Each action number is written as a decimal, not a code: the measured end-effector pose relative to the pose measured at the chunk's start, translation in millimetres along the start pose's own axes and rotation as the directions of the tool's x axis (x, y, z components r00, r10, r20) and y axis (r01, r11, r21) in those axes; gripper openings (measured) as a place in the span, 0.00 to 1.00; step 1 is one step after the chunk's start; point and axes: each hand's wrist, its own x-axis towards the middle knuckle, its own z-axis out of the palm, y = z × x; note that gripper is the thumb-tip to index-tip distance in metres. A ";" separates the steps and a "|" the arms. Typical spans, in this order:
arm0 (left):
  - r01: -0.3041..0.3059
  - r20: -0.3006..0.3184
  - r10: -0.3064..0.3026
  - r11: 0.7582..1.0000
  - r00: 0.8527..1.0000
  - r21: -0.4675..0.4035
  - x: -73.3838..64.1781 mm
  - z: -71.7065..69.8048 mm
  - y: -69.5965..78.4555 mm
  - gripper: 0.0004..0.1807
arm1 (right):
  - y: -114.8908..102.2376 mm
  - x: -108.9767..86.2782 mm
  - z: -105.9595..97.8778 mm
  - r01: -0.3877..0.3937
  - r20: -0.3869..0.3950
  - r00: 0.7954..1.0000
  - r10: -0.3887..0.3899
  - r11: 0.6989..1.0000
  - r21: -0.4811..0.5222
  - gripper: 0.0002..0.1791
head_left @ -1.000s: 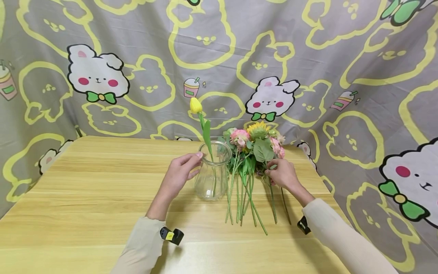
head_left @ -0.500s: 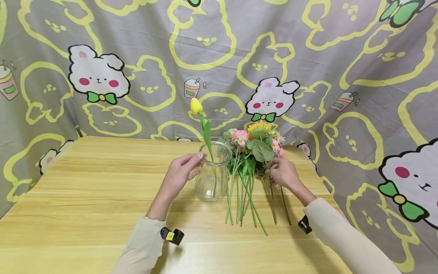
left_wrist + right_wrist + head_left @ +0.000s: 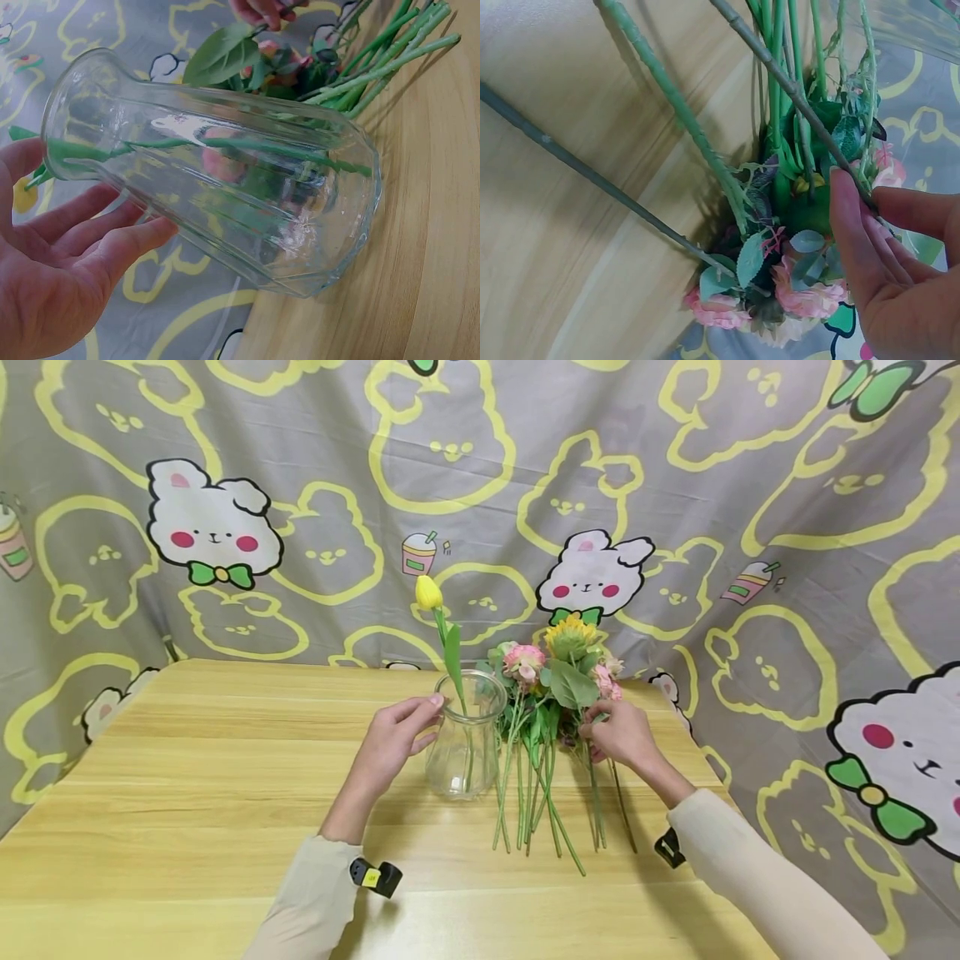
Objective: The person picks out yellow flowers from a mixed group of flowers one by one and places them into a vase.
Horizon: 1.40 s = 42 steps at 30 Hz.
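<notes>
My left hand [image 3: 387,742] holds the clear glass vase [image 3: 450,762] at its rim and neck; in the left wrist view the fingers [image 3: 135,238] lie against the glass. A yellow tulip [image 3: 428,593] leans left in the vase, its stem inside. To the right, my right hand [image 3: 628,735] pinches a flower stem [image 3: 784,81] between thumb and fingers. That stem appears to belong to the sunflower [image 3: 572,637], whose broad green leaf [image 3: 573,685] sits just above the fingers. The vase stands upright on the table.
Pink flowers [image 3: 523,663] and greenery lie bunched right of the vase, several stems [image 3: 557,835] pointing toward the table's front. The wooden table [image 3: 210,793] extends to the left. A patterned curtain [image 3: 330,435] hangs behind and at both sides.
The sunflower has risen slightly and its stem has separated a little from the one beside it, as my right hand shifted slightly. My left hand, vase and tulip have stayed put.
</notes>
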 end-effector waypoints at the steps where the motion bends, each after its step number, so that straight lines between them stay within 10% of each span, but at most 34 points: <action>1: -0.001 0.000 0.001 1.000 1.000 -0.002 -0.2 -0.1 0.1 0.32 | -0.6 0.3 -0.3 0.002 0.002 1.000 -0.002 1.000 0.000 0.08; 26: -0.007 0.006 0.007 1.000 1.000 0.002 0.6 -1.9 -2.8 0.32 | -52.9 6.1 -21.7 0.141 -0.051 0.988 -0.148 0.982 -0.128 0.05; 42: -0.011 -0.001 0.011 1.000 1.000 0.003 -0.8 -1.6 -2.4 0.32 | -141.5 18.5 -48.7 0.209 -0.111 0.972 -0.209 0.978 -0.013 0.07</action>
